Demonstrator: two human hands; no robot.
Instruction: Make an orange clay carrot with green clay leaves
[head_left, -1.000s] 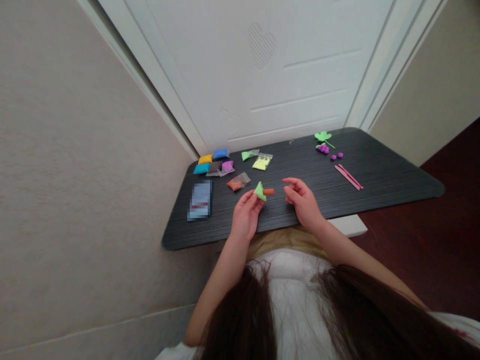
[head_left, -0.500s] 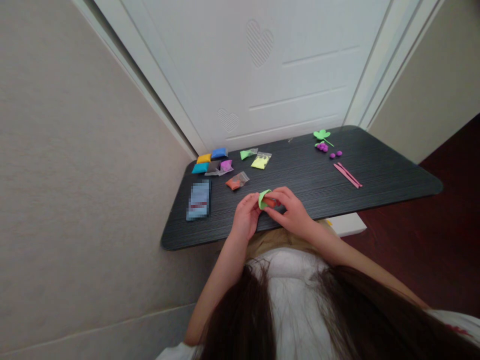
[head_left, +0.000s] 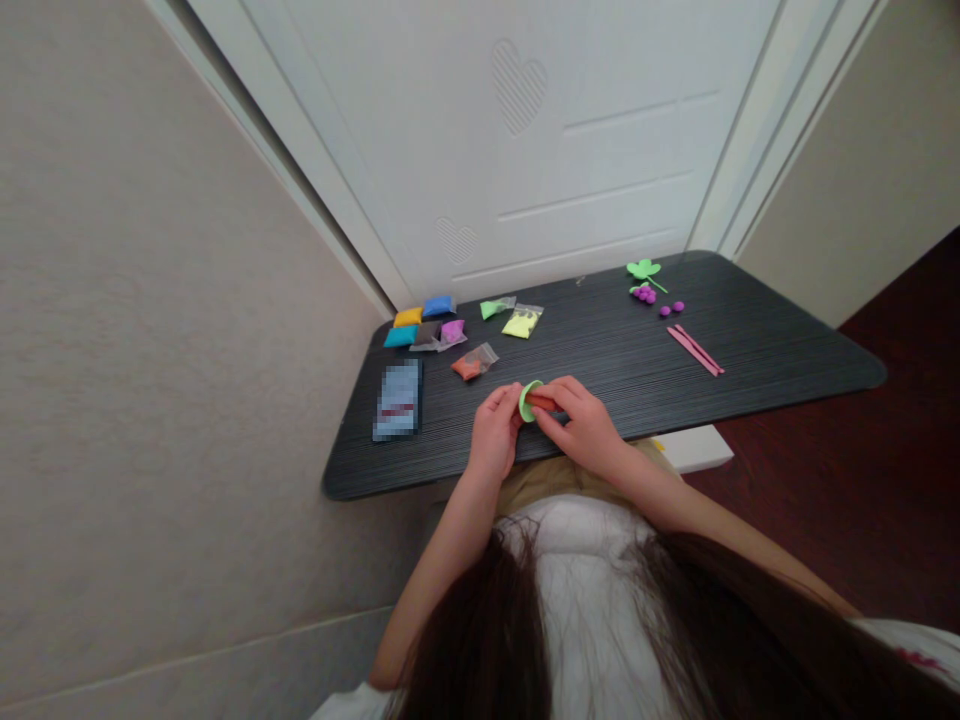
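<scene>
Between my two hands, above the near part of the table, is a thin bright green clay piece [head_left: 526, 407] shaped like a shallow cup or ring. An orange clay piece [head_left: 541, 401] sticks out of its right side. My left hand [head_left: 496, 428] pinches the green clay's left edge with bent fingers. My right hand [head_left: 584, 424] has thumb and fingers around the orange clay, with fingertips close to the green rim. The fingers partly cover both pieces. Beyond the hands lies an opened bag of orange clay [head_left: 474, 363].
Clay bags, including a yellow one [head_left: 522, 321] and a blue one [head_left: 439, 306], lie along the back left. A phone [head_left: 399, 400] with a blurred screen is at left. Purple balls [head_left: 665, 311], a green clay flower [head_left: 644, 269] and pink tools [head_left: 694, 350] lie right.
The green clay has turned, and its rim now looks rounder and more closed. My left hand has shifted slightly right. The things on the table are unmoved.
</scene>
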